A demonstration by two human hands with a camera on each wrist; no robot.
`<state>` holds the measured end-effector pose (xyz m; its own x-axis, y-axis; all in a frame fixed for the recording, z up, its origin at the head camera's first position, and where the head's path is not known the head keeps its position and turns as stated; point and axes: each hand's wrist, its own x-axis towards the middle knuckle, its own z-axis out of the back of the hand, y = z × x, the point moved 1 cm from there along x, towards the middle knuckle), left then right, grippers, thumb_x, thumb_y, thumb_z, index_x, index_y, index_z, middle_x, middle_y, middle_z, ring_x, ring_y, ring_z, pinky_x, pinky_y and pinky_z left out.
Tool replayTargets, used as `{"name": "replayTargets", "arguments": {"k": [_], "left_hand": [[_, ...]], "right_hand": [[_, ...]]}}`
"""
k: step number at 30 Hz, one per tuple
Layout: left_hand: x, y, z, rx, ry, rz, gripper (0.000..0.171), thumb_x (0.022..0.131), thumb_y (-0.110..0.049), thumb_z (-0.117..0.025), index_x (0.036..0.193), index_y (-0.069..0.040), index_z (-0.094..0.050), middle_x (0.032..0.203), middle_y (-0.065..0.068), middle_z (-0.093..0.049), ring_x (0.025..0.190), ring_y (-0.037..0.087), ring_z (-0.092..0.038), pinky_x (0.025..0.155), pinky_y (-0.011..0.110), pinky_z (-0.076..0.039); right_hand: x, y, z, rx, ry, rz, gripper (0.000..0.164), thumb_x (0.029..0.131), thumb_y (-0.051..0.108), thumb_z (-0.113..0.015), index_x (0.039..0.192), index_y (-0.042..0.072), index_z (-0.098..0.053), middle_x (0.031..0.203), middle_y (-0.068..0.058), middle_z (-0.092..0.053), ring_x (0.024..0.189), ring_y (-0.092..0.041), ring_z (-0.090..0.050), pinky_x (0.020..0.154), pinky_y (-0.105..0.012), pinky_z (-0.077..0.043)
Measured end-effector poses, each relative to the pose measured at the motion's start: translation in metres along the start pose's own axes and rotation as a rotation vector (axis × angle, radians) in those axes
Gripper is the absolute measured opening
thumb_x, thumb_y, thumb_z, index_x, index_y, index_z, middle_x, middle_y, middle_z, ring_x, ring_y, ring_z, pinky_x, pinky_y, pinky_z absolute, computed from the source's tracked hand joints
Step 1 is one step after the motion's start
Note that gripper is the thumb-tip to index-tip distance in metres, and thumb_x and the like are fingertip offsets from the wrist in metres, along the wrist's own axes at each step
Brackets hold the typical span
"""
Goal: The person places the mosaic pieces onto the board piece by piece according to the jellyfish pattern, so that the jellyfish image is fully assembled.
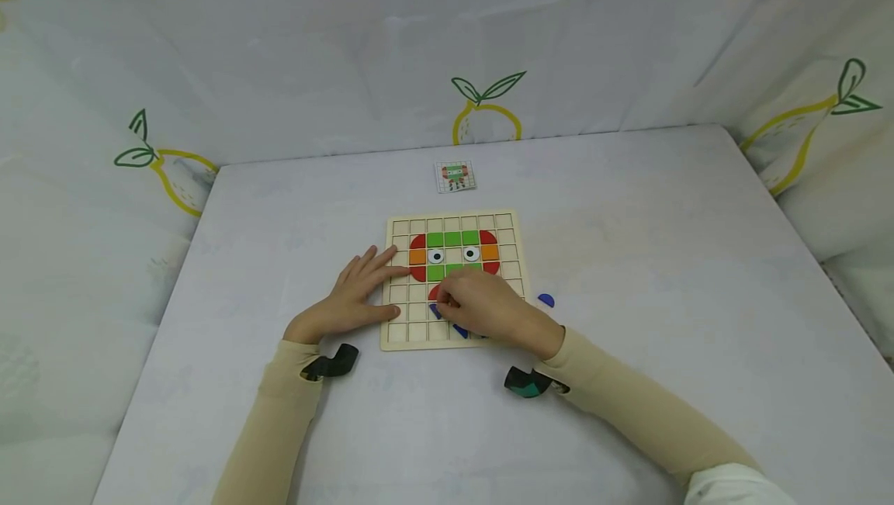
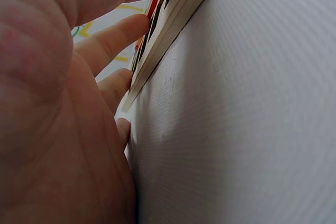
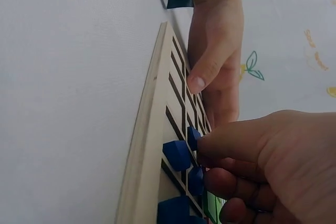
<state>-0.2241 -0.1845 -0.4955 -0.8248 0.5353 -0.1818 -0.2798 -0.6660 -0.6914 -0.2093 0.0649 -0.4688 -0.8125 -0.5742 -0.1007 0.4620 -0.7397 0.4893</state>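
Note:
A wooden grid board [image 1: 417, 332] lies on the table, with green squares [image 1: 452, 239], red rounded pieces, orange squares and two eye pieces [image 1: 436, 256] set in its upper part. My left hand [image 1: 356, 292] is spread at the board's left side, straight fingers and thumb resting over its edge. Above the lower middle of the board, my right hand [image 1: 485, 303] has curled fingers and pinches a small blue triangle [image 3: 193, 137] between thumb and fingertips. More blue pieces [image 3: 177, 153] sit on the board close to those fingers. The right hand partly hides the lower rows.
Behind the board lies a small picture card [image 1: 455, 177] showing a coloured grid figure. One blue half-round piece [image 1: 546, 300] is on the table just right of the board. White cloth with lemon drawings [image 1: 487, 113] hangs around the table.

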Motion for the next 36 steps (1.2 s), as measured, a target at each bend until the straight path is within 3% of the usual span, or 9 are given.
{"name": "replayTargets", "arguments": {"k": [5, 10, 17, 26, 36], "left_hand": [[0.0, 0.0, 0.0, 0.003, 0.004, 0.008, 0.063, 0.09, -0.029, -0.072, 0.149, -0.024, -0.049, 0.173, 0.004, -0.012, 0.16, 0.034, 0.007, 0.127, 0.058, 0.009], [-0.002, 0.002, 0.001, 0.002, -0.005, 0.005, 0.063, 0.09, -0.029, -0.072, 0.149, -0.024, -0.049, 0.173, 0.004, -0.012, 0.16, 0.033, 0.007, 0.127, 0.058, 0.009], [0.001, 0.004, -0.003, 0.012, 0.009, 0.004, 0.064, 0.092, -0.031, -0.071, 0.151, -0.024, -0.048, 0.173, 0.002, -0.011, 0.16, 0.032, 0.007, 0.127, 0.057, 0.008], [0.004, 0.001, 0.001, 0.022, 0.005, 0.006, 0.064, 0.09, -0.03, -0.071, 0.149, -0.024, -0.048, 0.173, 0.001, -0.012, 0.16, 0.031, 0.007, 0.128, 0.055, 0.008], [0.002, 0.003, -0.001, 0.022, 0.0, 0.017, 0.064, 0.09, -0.029, -0.072, 0.149, -0.023, -0.049, 0.173, 0.002, -0.012, 0.16, 0.031, 0.007, 0.128, 0.055, 0.008]], "right_hand": [[0.0, 0.0, 0.0, 0.006, -0.004, 0.001, 0.011, 0.097, 0.025, -0.068, 0.095, 0.016, -0.075, 0.089, 0.007, -0.068, 0.08, -0.008, -0.055, 0.065, -0.021, -0.049], [0.002, -0.002, 0.008, 0.083, 0.018, -0.028, 0.013, 0.098, 0.027, -0.066, 0.098, 0.016, -0.074, 0.082, 0.008, -0.066, 0.073, -0.009, -0.057, 0.064, -0.023, -0.05], [0.0, -0.022, 0.028, 0.147, 0.018, -0.052, 0.014, 0.1, 0.026, -0.063, 0.102, 0.016, -0.073, 0.085, 0.006, -0.067, 0.078, -0.013, -0.057, 0.068, -0.025, -0.049], [-0.034, -0.057, 0.066, 0.149, -0.058, -0.197, 0.016, 0.098, 0.022, -0.067, 0.104, 0.008, -0.073, 0.087, -0.003, -0.068, 0.078, -0.018, -0.057, 0.066, -0.027, -0.05], [-0.068, -0.078, 0.074, 0.109, -0.076, -0.275, 0.019, 0.097, 0.018, -0.067, 0.108, 0.003, -0.072, 0.089, -0.005, -0.069, 0.079, -0.018, -0.057, 0.069, -0.028, -0.051]]}}
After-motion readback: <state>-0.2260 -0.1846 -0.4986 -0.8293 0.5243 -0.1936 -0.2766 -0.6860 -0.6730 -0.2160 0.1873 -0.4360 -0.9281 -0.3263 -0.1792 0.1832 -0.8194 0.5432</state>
